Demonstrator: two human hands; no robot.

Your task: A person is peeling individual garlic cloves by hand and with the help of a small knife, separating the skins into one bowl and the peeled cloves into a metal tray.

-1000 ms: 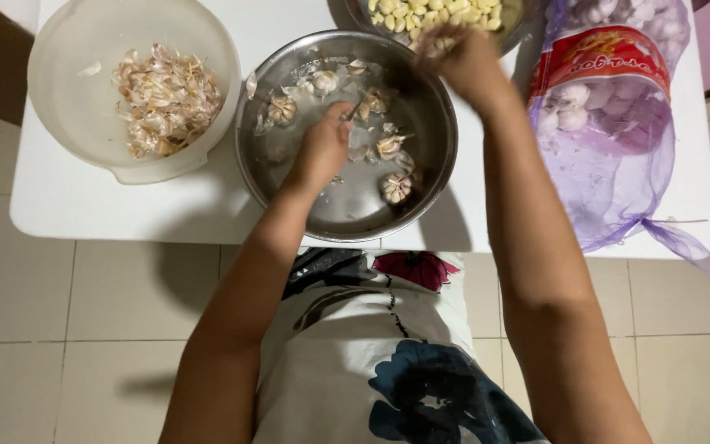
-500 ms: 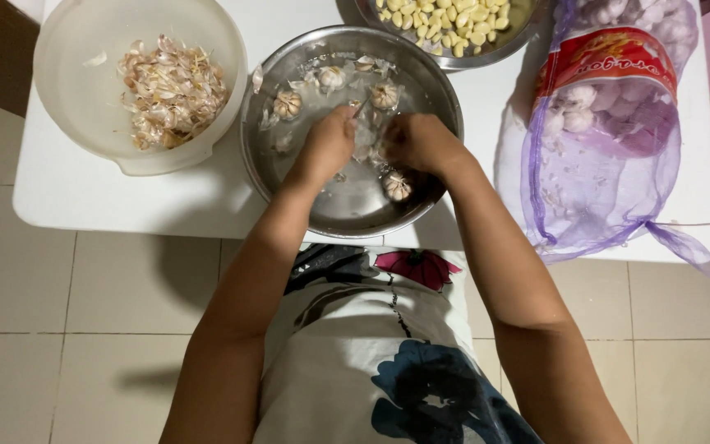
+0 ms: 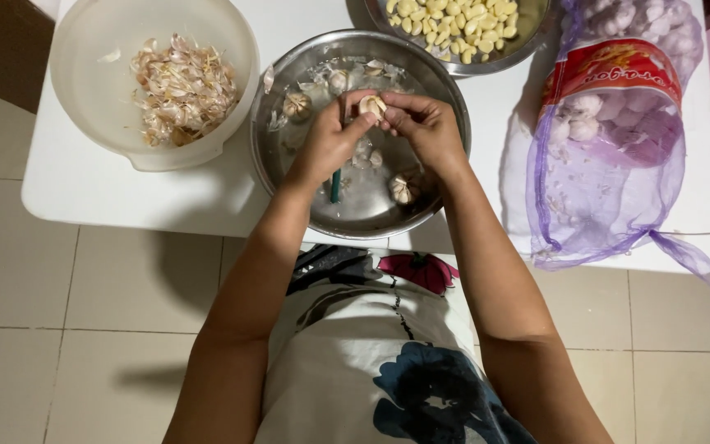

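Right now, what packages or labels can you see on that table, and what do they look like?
Mesh bag: right end of the white table, lying flat, translucent purple netting, garlic bulbs inside.
Label: across the bag's upper part, a wide red band with pale lettering.
No signs or screens.

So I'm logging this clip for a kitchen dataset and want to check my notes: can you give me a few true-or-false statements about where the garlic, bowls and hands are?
1. Both hands hold one garlic piece above the steel bowl. True: the left hand and right hand meet on it.
2. The white plastic bowl holds peeled cloves. False: it holds papery garlic skins.
3. The peeled cloves lie in a second metal bowl at the far edge of the table. True.
4. The purple mesh bag lies to the person's left. False: it lies to their right and holds whole garlic bulbs.
5. The left hand also holds a green-handled tool. True.
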